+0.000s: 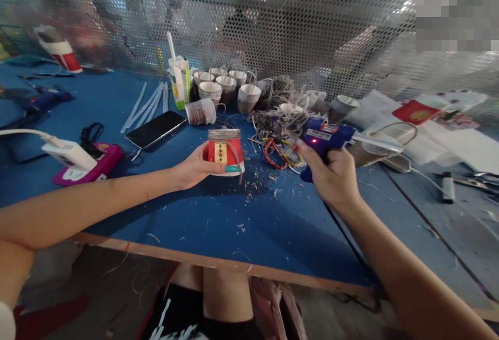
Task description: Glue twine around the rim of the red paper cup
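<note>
My left hand is closed round a small red paper cup, held upside down above the blue table. Grey cord is wound round the cup's upper end, and a loose tail of it hangs down the side. In my right hand is a blue glue gun with a lit red light. The gun's nozzle end points left, towards a heap of grey cord, and is hard to make out there. Cup and gun are apart.
Behind stand several cord-handled cups and a drink carton. To the left lie glue sticks, a phone and a pink power strip. Scissors lie at right. Perforated metal sheet rises at the back.
</note>
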The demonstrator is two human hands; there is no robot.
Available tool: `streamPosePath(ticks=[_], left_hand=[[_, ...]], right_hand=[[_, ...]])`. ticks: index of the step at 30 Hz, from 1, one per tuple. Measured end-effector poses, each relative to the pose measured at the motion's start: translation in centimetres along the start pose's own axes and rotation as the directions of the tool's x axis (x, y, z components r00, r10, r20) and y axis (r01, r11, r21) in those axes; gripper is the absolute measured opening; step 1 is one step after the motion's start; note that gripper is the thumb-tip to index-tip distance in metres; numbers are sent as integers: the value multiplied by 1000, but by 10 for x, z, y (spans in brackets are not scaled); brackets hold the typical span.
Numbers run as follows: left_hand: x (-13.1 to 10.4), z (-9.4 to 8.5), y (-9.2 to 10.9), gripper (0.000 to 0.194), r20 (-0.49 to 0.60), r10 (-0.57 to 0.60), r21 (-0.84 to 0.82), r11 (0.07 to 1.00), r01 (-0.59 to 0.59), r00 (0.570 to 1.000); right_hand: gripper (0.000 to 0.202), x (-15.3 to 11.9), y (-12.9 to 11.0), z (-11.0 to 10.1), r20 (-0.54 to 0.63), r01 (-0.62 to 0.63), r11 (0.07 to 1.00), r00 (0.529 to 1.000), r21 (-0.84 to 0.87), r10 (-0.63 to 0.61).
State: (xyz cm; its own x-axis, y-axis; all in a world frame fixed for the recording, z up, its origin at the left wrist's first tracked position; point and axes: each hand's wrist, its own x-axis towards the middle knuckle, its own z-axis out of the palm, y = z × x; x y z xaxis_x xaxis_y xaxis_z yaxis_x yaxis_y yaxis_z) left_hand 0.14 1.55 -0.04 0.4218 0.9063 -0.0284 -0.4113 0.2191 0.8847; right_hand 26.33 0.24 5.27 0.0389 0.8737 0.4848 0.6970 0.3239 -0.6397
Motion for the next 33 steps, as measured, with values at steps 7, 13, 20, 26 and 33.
streamPosePath(ticks=[7,13,20,26,33], left_hand=[[-1,1,1,64,48,12,74,997,-16,999],[1,-1,-2,60,19,2,69,998,-3,1000],[0,3,-4,58,25,8,47,999,-9,1000],[0,3,-4,58,32,1,71,997,-3,999],[-1,3,-4,61,19,-8,64,998,6,1000]], right_hand=[[34,-22,-20,9,360,-296,736,930,609,75],[36,-26,-17,9,457,-364,701,887,613,61],[40,-28,-16,14,493,-372,749,867,549,69],[41,-28,-19,16,515,-382,761,854,525,73],[42,-29,-20,16,500,-357,788,863,502,72]])
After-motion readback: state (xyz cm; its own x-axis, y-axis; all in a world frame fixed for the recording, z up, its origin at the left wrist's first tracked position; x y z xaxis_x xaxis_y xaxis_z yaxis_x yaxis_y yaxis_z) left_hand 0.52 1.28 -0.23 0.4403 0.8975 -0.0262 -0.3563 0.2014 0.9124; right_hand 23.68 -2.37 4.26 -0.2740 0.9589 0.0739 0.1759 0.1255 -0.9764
